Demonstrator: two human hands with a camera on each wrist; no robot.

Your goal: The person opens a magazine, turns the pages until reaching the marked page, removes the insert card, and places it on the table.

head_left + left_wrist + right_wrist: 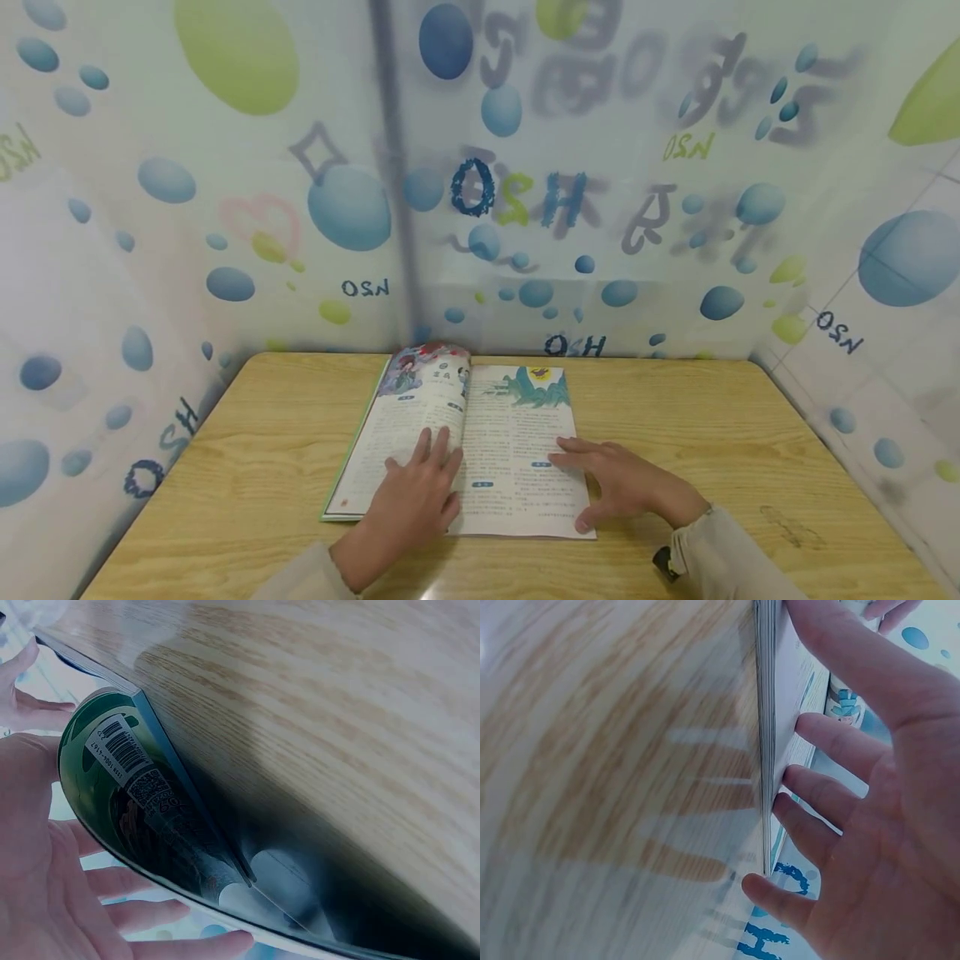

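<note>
An illustrated magazine (480, 433) lies open on the wooden table (712, 433), in the middle near the front. My left hand (420, 492) lies flat on its left page close to the spine, fingers straight. My right hand (622, 483) presses flat on the right page, fingers spread, thumb at the page's lower corner. In the left wrist view the green back cover (142, 787) with a barcode curls up off the table beside my left hand (67, 900). The right wrist view shows the page edges (766, 750) with my right hand (855, 795) spread on top.
Translucent curtain walls (225, 208) printed with blue and green bubbles close in the table on the left, back and right. Bare wood lies left and right of the magazine. A dark wrist-camera strap (663, 562) sits at my right sleeve.
</note>
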